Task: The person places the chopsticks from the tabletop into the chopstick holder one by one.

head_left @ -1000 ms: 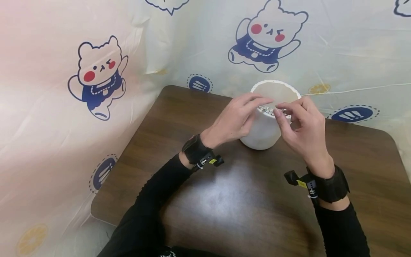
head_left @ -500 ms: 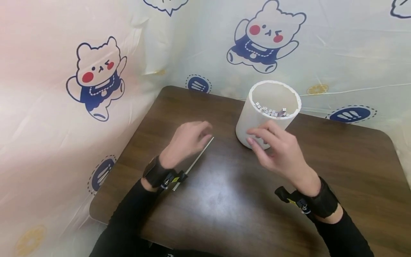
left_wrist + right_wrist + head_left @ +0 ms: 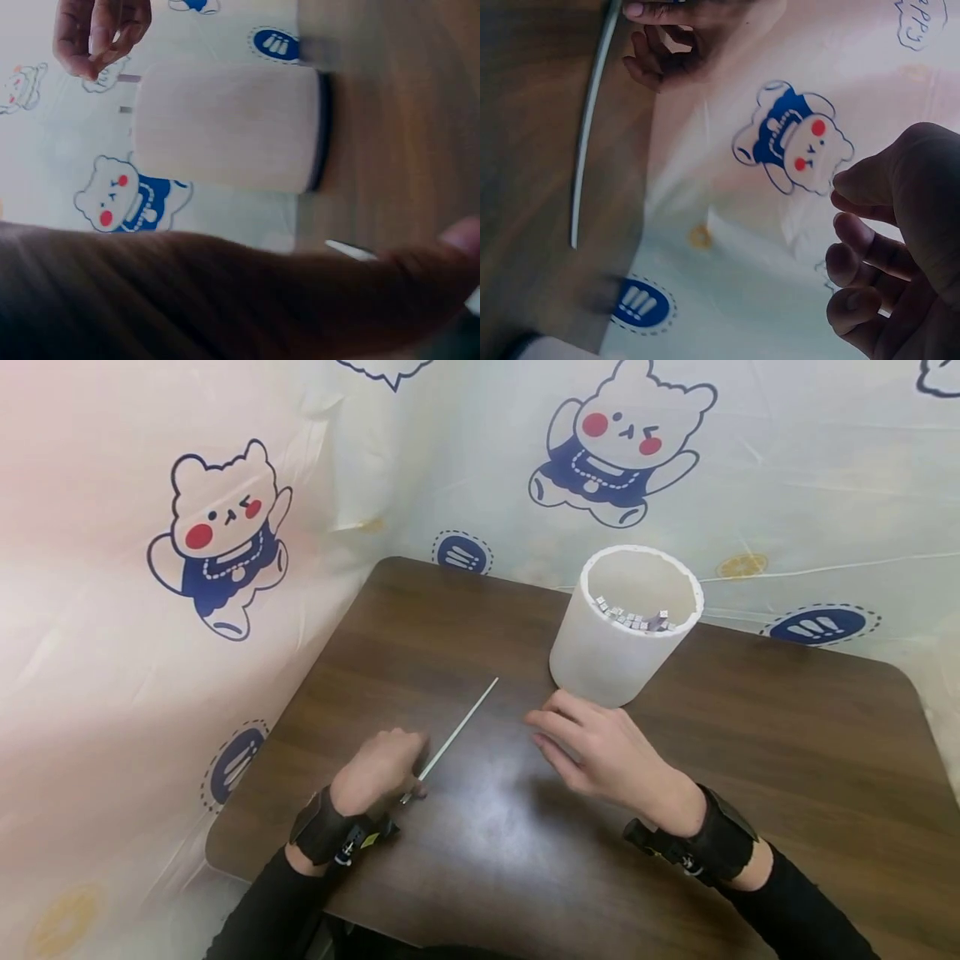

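Note:
A thin, pale chopstick (image 3: 459, 731) lies slantwise on the table, its silvery end toward the person. At that near end my left hand (image 3: 381, 770) hovers palm down, thumb right at the chopstick. In the right wrist view, the thumb of the left hand (image 3: 686, 41) meets the chopstick (image 3: 589, 135) while the other fingers hang loosely bent beside it. My right hand (image 3: 600, 756) holds nothing and floats over the table, fingers loosely curled. Behind it stands a white cylindrical holder (image 3: 600, 656) with several square-ended sticks (image 3: 633, 621) inside; their lower parts are hidden.
The brown wooden table (image 3: 810, 760) has rounded corners. Behind it and to its left hangs a pale curtain (image 3: 450, 443) printed with cartoon bears. A thin white cord (image 3: 825, 567) runs across the curtain at the right.
My left hand has come away from the holder, down and left to the chopstick's near end. The right hand has also left the holder's rim and moved down and left. The holder stays put.

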